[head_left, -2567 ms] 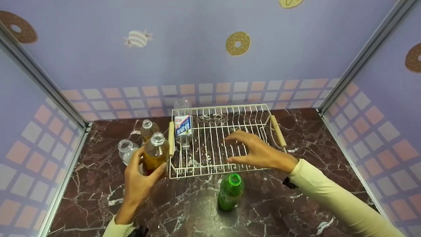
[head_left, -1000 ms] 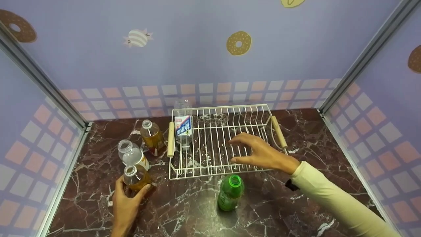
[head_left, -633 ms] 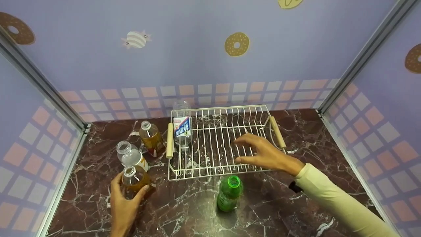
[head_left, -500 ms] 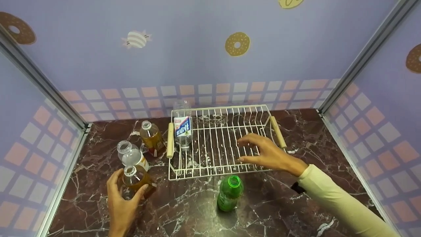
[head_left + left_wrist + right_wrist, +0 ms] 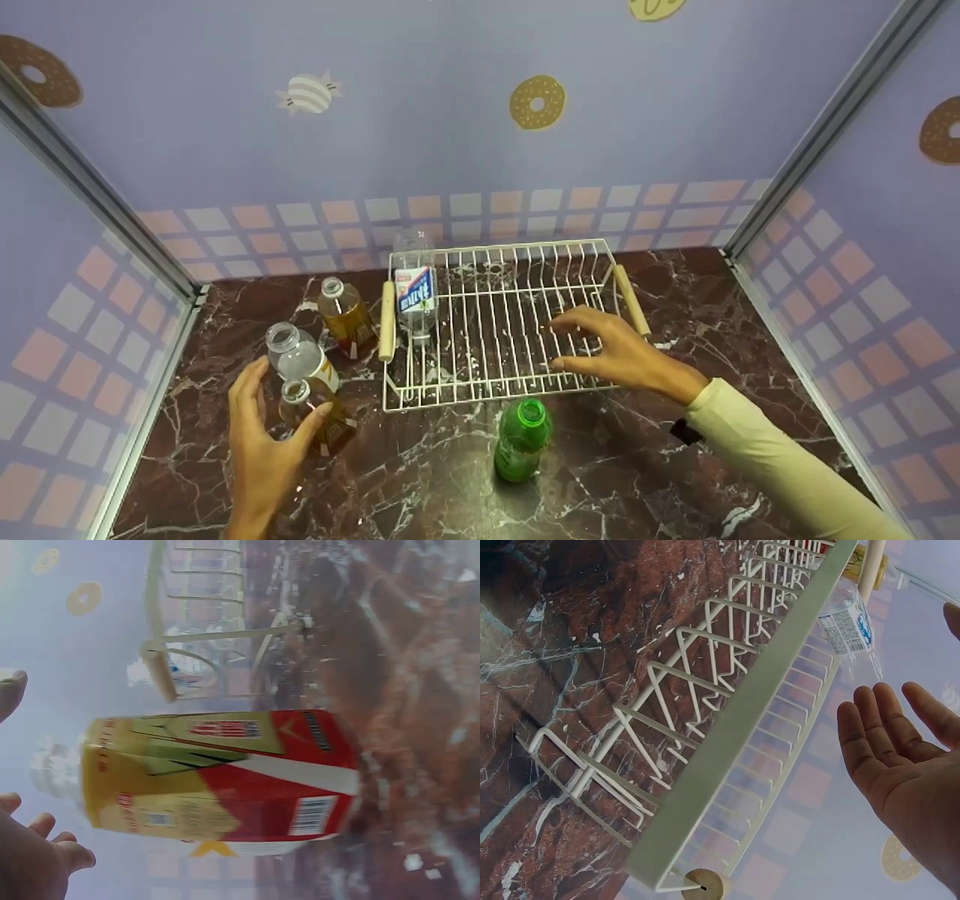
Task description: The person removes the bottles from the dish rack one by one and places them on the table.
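Observation:
Fingers and thumb spread, my left hand (image 5: 262,454) stands around a bottle of amber drink (image 5: 334,429) at the front left. In the left wrist view, the bottle's yellow-and-red label (image 5: 217,776) faces the camera, with my fingertips apart from its neck. Just behind it are a clear bottle with a white label (image 5: 298,360) and a second amber bottle (image 5: 348,319). My right hand (image 5: 619,354) hovers with bent, parted fingers over the right part of a white wire rack (image 5: 459,403), holding nothing. A clear bottle with a blue-and-white label (image 5: 415,289) lies in the rack's left end.
A green bottle (image 5: 523,442) stands in front of the rack. Wooden handles (image 5: 632,301) rise at both rack ends. The dark marbled tabletop (image 5: 420,487) is bounded by patterned walls (image 5: 450,150) at the back and both sides.
My left hand has carried the amber bottle from beside the rack to the front left, set it down and let it go. My right hand has drifted slightly right.

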A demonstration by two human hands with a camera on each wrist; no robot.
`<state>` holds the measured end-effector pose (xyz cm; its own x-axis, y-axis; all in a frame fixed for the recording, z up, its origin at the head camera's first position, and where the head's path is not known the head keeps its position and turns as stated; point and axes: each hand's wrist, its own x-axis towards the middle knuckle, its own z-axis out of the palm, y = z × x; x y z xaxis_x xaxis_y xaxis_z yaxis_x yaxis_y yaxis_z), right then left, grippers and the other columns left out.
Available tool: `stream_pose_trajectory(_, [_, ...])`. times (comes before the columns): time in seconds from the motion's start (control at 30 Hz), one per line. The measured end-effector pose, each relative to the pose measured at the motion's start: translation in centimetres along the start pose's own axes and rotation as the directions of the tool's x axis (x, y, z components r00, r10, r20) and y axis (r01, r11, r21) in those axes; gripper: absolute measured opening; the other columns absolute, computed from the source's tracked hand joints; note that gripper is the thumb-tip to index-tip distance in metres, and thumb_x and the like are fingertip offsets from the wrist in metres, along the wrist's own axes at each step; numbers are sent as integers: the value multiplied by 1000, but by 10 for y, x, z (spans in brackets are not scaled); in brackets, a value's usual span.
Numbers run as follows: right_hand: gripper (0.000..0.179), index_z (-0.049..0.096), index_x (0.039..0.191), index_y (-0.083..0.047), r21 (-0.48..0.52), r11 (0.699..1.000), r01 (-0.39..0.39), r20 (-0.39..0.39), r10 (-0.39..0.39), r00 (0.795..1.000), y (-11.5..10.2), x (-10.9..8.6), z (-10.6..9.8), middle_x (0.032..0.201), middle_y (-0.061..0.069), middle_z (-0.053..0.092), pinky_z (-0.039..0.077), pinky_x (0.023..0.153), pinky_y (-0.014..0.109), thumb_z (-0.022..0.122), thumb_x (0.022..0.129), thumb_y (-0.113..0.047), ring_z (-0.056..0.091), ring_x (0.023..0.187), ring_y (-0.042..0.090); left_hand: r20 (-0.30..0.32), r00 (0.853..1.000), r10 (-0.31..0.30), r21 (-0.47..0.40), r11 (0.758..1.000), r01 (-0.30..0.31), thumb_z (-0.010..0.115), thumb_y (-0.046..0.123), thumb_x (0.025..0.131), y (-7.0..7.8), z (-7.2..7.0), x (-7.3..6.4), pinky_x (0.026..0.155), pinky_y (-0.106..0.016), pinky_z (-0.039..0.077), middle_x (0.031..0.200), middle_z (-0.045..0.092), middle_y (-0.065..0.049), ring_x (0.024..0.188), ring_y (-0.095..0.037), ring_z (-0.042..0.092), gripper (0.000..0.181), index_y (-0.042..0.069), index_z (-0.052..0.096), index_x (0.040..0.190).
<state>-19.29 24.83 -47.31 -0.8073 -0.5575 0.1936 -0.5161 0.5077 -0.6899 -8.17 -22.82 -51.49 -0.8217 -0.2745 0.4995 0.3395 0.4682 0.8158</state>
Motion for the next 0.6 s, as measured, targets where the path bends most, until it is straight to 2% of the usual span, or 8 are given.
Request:
stream_pose_trajectory(0.13, [59,67,142,-2,-3,1000,-14,0,14,1000,0,-1,0,139,19,71,52,115,65,92,92,-22,67,130,37,52,998,47,49,998,-49,95,-10,75,15,-2,14,135,-59,25,170,36,-27,158,-42,34,102,-7,41,162])
stream_pose_trajectory(0.2, [59,68,142,-3,1,1000,-17,-1,17,1000,0,-1,0,140,18,71,52,115,65,92,92,-23,67,130,36,76,993,93,64,993,-98,96,-9,74,23,-1,22,131,-72,23,171,35,-30,159,-49,32,103,-8,40,162])
stream_pose_trajectory(0.23, [59,68,142,-3,4,1000,-17,-2,17,1000,0,-1,0,140,18,71,52,116,65,92,92,-24,67,130,36,84,989,119,68,990,-125,96,-8,74,26,0,26,131,-74,22,171,34,-31,159,-51,30,104,-8,40,162])
stream_pose_trajectory(0.3, [60,68,142,-3,4,1000,-17,-2,17,1000,0,0,0,140,16,71,52,116,64,92,92,-25,66,130,36,98,979,178,74,980,-186,97,-4,73,34,2,32,131,-74,22,171,34,-31,160,-53,28,104,-8,41,161])
stream_pose_trajectory(0.43, [60,68,142,-2,-8,1000,-8,-3,8,1000,1,1,0,140,12,71,54,115,60,91,92,-27,67,129,34,120,948,295,60,951,-303,98,11,74,47,11,40,134,-69,19,170,36,-31,161,-52,25,103,-9,42,159])
stream_pose_trajectory(0.53, [59,68,141,-1,-15,1000,9,-7,-9,1000,1,2,0,139,13,72,55,114,58,91,93,-27,68,128,34,154,929,338,51,936,-349,97,18,76,55,20,42,136,-66,16,171,36,-29,164,-45,23,105,-8,40,161])
stream_pose_trajectory(0.6, [58,69,140,-2,-12,1000,15,-9,-15,1000,1,3,0,138,14,72,55,114,57,91,92,-26,69,127,34,181,922,343,48,933,-356,97,17,76,60,26,43,136,-64,14,172,35,-27,166,-40,22,106,-8,39,161])
